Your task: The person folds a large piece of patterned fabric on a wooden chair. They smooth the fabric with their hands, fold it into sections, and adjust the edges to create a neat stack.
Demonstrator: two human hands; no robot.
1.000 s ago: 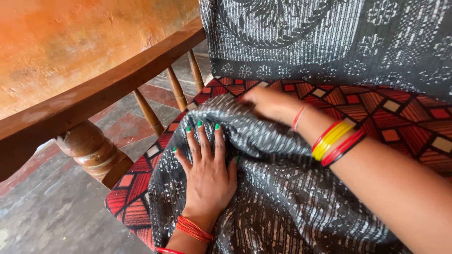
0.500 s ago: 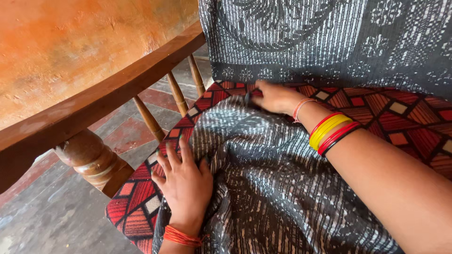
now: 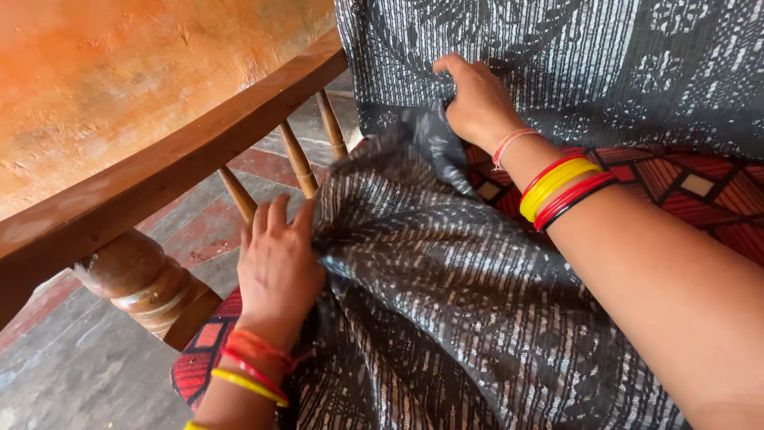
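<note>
Both hands [image 3: 278,255] [image 3: 476,103] grip dark cloth [image 3: 446,302]; wooden armrest [image 3: 159,171] just left.

Left hand [image 3: 277,263] low, near left, back of hand up, fingers together pointing far, fingertips curled and pinched shut on fold of grey material. Left wrist bent, red and yellow bangles on it, forearm runs off near edge. Right hand [image 3: 475,102] far, centre, back up, fingers curled down and closed in grip, thumb hidden. Right wrist with thread band, yellow and red bangles. Right forearm stretches diagonally from near right corner to far centre.
</note>
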